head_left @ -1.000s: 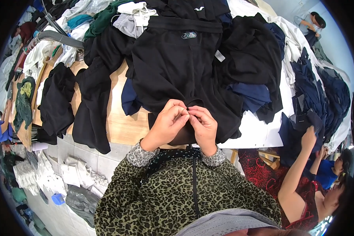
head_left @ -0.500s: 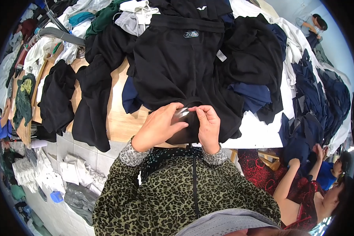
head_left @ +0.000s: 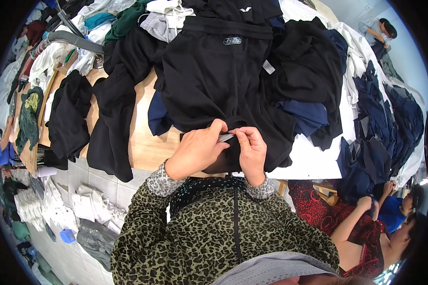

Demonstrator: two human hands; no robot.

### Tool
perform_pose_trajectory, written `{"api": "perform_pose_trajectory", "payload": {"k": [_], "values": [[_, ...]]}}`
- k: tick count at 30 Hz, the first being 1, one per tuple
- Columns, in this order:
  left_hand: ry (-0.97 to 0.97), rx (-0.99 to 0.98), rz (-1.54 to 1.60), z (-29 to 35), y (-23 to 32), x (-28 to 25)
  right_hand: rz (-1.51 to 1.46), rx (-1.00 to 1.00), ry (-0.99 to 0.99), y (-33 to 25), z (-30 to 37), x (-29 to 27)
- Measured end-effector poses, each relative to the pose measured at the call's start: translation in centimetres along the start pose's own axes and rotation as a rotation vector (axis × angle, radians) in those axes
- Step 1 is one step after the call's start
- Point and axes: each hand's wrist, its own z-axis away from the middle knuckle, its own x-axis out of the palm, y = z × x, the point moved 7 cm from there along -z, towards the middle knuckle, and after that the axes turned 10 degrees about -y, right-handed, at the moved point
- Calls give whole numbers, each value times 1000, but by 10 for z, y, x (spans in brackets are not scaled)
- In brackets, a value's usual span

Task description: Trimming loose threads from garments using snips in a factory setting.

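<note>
Black trousers [head_left: 209, 71] lie spread in front of me, waistband away from me and a small badge near it. At the near end, my left hand [head_left: 192, 149] is closed around small silver thread snips [head_left: 226, 137], most of which its fingers hide. The blade tips point right, toward my other hand. My right hand [head_left: 252, 152] pinches the edge of the trousers beside the blades, thumb against forefinger. Both hands are close together, low over the black cloth. Whether a thread lies between the fingers is too small to make out.
Black garments [head_left: 111, 118] hang over the wooden table's [head_left: 147, 147] near edge at left. Dark blue cloth [head_left: 303, 116] and more black clothing lie to the right. A grey hose [head_left: 76, 42] arches at the far left. Co-workers handle navy garments [head_left: 366, 166] at right.
The snips, blurred with blades apart before, now look steadier and closer together. My left fingers have closed in slightly; my right hand holds its place. The co-worker's hands at right have moved down.
</note>
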Motion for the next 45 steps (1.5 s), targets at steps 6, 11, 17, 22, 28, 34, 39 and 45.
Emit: {"api": "perform_pose_trajectory", "payload": {"k": [6,11,17,22,28,34,39,45], "values": [[1,23,-36,-3,1,3,16,7,2,2,1,-1],[-6,0,-19,-2,0,3,12,3,2,2,2,-1],[2,4,5,0,0,3,7,12,-4,0,2,-2],[13,48,331,-2,-22,-9,-70,92,-268,-13,4,-2],[-300,66,1017,-24,-32,27,410,-143,-687,-65,4,12],[105,286,631,-13,-20,10,614,-105,-226,-40,0,-28],[244,445,256,7,1,6,980,-298,312,-38,7,-66],[267,395,219,8,-12,15,-481,253,108,23,5,-63]]}}
